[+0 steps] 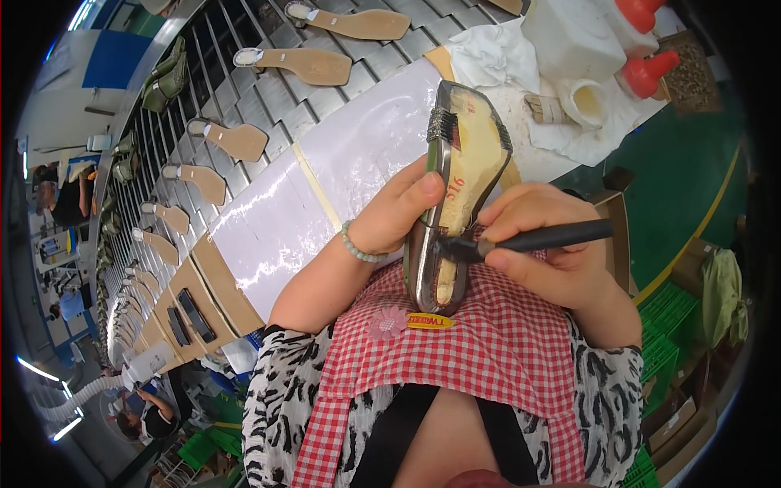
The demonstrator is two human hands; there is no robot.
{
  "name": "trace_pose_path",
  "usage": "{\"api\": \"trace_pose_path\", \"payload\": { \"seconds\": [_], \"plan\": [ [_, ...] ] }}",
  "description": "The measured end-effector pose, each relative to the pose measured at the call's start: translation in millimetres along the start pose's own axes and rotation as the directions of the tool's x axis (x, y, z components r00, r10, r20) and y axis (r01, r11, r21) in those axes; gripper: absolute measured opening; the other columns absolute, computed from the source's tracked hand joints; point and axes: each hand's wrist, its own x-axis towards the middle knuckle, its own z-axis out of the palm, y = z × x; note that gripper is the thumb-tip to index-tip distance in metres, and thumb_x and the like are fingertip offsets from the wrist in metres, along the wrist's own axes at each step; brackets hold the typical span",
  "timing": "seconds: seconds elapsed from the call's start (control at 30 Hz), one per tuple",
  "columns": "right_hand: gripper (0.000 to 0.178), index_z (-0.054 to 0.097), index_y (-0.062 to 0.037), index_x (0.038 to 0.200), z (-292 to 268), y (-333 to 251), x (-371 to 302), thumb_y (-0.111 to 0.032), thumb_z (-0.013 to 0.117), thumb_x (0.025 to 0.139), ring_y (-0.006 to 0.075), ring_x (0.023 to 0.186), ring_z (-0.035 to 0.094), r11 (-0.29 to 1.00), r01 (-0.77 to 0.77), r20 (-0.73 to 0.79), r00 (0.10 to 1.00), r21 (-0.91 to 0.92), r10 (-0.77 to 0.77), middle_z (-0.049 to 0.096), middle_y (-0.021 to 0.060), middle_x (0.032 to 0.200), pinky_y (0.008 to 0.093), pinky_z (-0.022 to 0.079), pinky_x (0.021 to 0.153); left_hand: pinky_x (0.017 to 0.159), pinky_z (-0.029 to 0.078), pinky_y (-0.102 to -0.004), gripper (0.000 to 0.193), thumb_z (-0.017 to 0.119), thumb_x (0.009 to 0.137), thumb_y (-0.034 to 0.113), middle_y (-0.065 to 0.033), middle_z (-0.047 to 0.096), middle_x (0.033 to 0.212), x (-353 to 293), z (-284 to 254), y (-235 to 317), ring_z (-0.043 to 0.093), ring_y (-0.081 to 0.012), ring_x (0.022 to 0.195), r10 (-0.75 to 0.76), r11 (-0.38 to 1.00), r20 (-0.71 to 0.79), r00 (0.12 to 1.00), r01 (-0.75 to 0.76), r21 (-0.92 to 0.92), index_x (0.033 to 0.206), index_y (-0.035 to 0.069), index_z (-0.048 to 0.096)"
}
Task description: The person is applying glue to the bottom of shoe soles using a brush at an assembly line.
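My left hand (399,207) is closed around the side of a shoe upper (480,159) stretched over a last. It is held bottom up, with the cream underside facing me and the toe end pointing away. Dark shiny material wraps its edges, and dark gathered bands show near the toe. A black-handled brush (561,236) is gripped in my right hand (557,260), its handle lying across the fingers. The dark brush head meets the underside toward the heel end, close to my left thumb. Part of that contact is hidden by the brush itself.
A slatted metal conveyor (268,106) carries several tan soles (305,65). White plastic sheeting (268,220) covers the near bench. At the back right are a crumpled white cloth (492,53), an open cup (587,102) and white red-capped bottles (573,41). Green crates (667,325) stand right.
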Motion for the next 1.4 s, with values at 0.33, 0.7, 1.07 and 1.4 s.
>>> {"api": "trace_pose_path", "payload": {
  "seconds": [0.33,0.7,1.07,1.4],
  "plan": [
    [0.018,0.065,-0.0059,0.081,5.2,-11.5,-2.3,-0.005,0.077,0.067,0.0251,0.081,0.066,0.985,0.109,0.103,0.99,-0.132,-0.096,0.065,0.0086,0.08,0.0328,0.05,0.068,0.087,0.045,-0.0277,0.079,0.057,0.085,0.057,-0.0075,0.054,0.119,-3.4,-9.5,0.0,0.053,-0.0136,0.106,0.012,1.0,-0.011,1.0,-0.012,-0.003,0.135,-0.001,0.037],
    [0.017,0.06,0.0023,0.096,-3.0,6.4,-4.8,0.0,0.065,0.08,0.0243,0.1,0.061,0.905,0.057,-0.416,0.899,0.421,0.136,0.064,0.0179,0.099,0.0325,0.049,0.086,0.101,0.041,-0.0409,0.101,0.08,0.068,0.044,-0.0155,0.047,0.13,-23.5,-43.4,12.4,0.044,-0.0279,0.125,0.649,0.702,-0.165,0.743,-0.5,0.507,0.14,0.006,0.021],
    [0.019,0.06,0.0001,0.099,11.3,59.0,-18.6,0.006,0.064,0.081,0.0157,0.097,0.057,0.972,-0.12,-0.363,0.913,0.202,0.188,0.058,0.0139,0.109,0.0266,0.044,0.086,0.108,0.03,-0.0415,0.101,0.087,0.06,0.036,-0.0201,0.037,0.137,-45.7,-8.9,-50.0,0.034,-0.0315,0.132,0.825,0.337,-0.098,0.556,-0.346,0.876,0.134,0.0,0.026],
    [0.017,0.063,-0.0019,0.089,25.0,66.1,-6.1,0.002,0.071,0.075,0.0202,0.086,0.061,0.995,-0.094,-0.447,0.891,-0.013,0.079,0.063,0.0097,0.09,0.0287,0.047,0.077,0.111,0.029,-0.0386,0.103,0.087,0.063,0.028,-0.0129,0.033,0.137,-53.8,-12.5,-47.5,0.028,-0.0282,0.136,0.775,0.329,-0.06,0.629,-0.321,0.888,0.138,0.004,0.021]
  ]
}}
